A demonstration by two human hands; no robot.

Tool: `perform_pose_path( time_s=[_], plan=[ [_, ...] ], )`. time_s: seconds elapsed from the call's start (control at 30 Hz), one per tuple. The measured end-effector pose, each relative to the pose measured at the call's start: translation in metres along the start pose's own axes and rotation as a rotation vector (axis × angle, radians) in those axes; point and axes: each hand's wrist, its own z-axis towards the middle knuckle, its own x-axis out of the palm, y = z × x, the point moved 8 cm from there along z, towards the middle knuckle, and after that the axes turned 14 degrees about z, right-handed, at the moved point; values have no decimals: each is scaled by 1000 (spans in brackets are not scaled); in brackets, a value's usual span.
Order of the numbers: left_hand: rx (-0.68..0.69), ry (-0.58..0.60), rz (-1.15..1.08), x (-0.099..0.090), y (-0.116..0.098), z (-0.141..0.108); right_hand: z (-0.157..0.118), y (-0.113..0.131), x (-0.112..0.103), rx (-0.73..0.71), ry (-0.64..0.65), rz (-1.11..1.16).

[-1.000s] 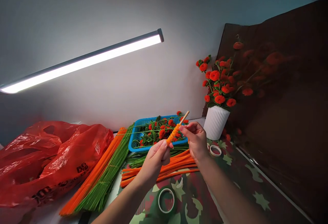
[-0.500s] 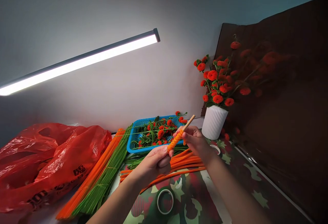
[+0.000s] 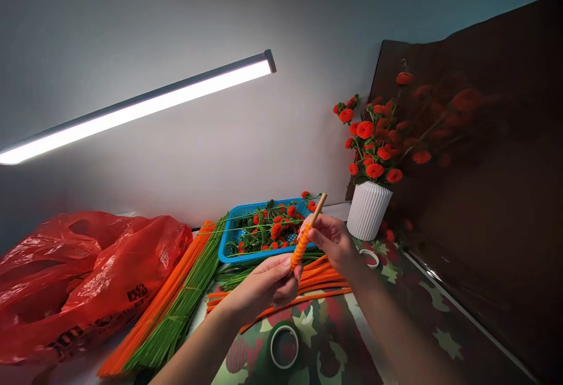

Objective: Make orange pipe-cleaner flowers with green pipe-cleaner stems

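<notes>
Between my two hands a thin wooden stick (image 3: 318, 209) leans up to the right, its lower part wound in a tight coil of orange pipe cleaner (image 3: 299, 250). My left hand (image 3: 276, 279) pinches the coil's lower end between thumb and fingers. Higher up, my right hand (image 3: 334, 241) closes its thumb and fingers around the coil's upper end, and the bare stick pokes out above. Loose orange pipe cleaners (image 3: 323, 276) lie on the table behind and below the hands.
A blue basket (image 3: 223, 250) holds orange fuzzy flowers. A white ribbed vase (image 3: 368, 212) of similar flowers stands right, by a brown glossy panel (image 3: 492, 168). Green tape (image 3: 271, 344) lies in front. Orange and green pipe-cleaner bundles (image 3: 176, 303) and a red bag (image 3: 109, 279) are left.
The stick has turned more upright, its top shifting left. The coil's loose tail, hanging by my right hand before, no longer shows. Both hands keep hold.
</notes>
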Motion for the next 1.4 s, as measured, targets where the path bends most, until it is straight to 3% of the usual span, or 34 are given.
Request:
perform_pose_path(
  time_s=[0.23,0.4,0.47,0.57,0.67,0.8,0.93,1.03,1.17,1.27,1.4],
  plan=[
    [84,-198,300,-8,-22,-3,-5,-1,9,-34,-33,-192],
    [46,-379,269,-16,-19,-5,-5,-2,15,-104,-91,-281],
    [2,-416,253,-20,-15,-6,-3,-2,17,-86,-52,-303],
    [-20,-396,291,-24,-15,-7,0,0,17,-2,65,-315],
    [6,-286,429,-20,-22,-8,-2,3,11,127,157,-354],
    [-36,-105,771,-11,-29,-12,-8,14,6,210,272,-505],
    [-186,-75,1157,-16,-32,-18,-10,22,7,213,319,-773],
    [-242,-200,1400,-24,-37,-20,-9,25,14,137,314,-1028],
    [-256,-523,1520,-38,-48,-23,-8,26,29,-23,244,-1224],
    [-170,-721,1414,-45,-54,-25,-9,29,35,-114,150,-1155],
    [-7,-752,1171,-48,-57,-23,-8,28,33,-143,112,-919]
  ],
)
